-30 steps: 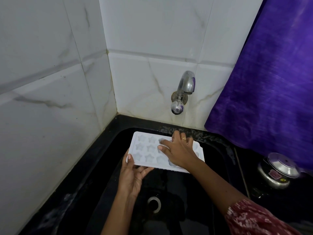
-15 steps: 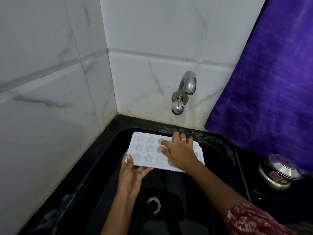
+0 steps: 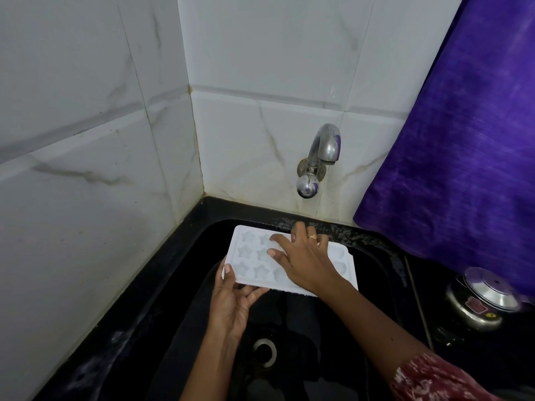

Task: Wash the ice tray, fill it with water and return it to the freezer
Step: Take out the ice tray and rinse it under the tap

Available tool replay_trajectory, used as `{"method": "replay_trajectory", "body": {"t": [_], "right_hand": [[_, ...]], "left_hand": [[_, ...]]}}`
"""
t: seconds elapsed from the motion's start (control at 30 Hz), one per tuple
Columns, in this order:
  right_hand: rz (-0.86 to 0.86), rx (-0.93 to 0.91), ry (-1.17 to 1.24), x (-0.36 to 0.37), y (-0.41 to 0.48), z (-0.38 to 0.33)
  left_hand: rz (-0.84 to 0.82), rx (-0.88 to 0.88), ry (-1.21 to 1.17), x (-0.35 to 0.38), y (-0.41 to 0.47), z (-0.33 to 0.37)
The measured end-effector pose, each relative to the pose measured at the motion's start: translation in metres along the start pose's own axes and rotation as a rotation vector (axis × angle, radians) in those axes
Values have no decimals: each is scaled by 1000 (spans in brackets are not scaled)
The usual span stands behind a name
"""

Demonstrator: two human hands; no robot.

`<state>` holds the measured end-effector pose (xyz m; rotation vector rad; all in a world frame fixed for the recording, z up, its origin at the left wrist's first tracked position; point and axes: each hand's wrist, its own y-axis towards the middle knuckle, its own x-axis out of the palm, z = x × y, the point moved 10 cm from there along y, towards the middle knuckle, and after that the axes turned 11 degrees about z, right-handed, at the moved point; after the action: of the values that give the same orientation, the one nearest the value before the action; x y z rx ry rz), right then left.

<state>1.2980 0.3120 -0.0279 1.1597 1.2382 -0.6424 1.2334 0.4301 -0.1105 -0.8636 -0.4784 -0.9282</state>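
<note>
A white ice tray (image 3: 251, 260) with star-shaped cells is held level over the black sink (image 3: 185, 285), below the wall tap (image 3: 318, 160). My left hand (image 3: 231, 305) grips its near left edge, thumb on top and fingers underneath. My right hand (image 3: 304, 259) lies flat on the tray's top, fingers spread over the middle cells, a ring on one finger. It hides the tray's centre. No water runs from the tap.
The sink's drain (image 3: 264, 353) lies below the tray. A steel pot with a lid (image 3: 483, 302) stands on the black counter at the right. A purple cloth (image 3: 463, 154) hangs at the right. White tiled walls close the corner.
My right hand's fingers have shifted slightly across the tray's cells. The tray and my left hand have stayed in place.
</note>
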Motion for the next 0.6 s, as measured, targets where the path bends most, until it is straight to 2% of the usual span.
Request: {"method": "replay_trajectory", "body": {"t": [0.13,0.4,0.6], "right_hand": [[-78,-24,-31,8,2,-6],[-190,11,68,26,4,-6],[-98,15,23,17,11,-5]], "left_hand": [[-13,-3,6,3,-2,-2],[-10,12,29,-3,-2,-2],[-35,9,32,6,1,0]]}}
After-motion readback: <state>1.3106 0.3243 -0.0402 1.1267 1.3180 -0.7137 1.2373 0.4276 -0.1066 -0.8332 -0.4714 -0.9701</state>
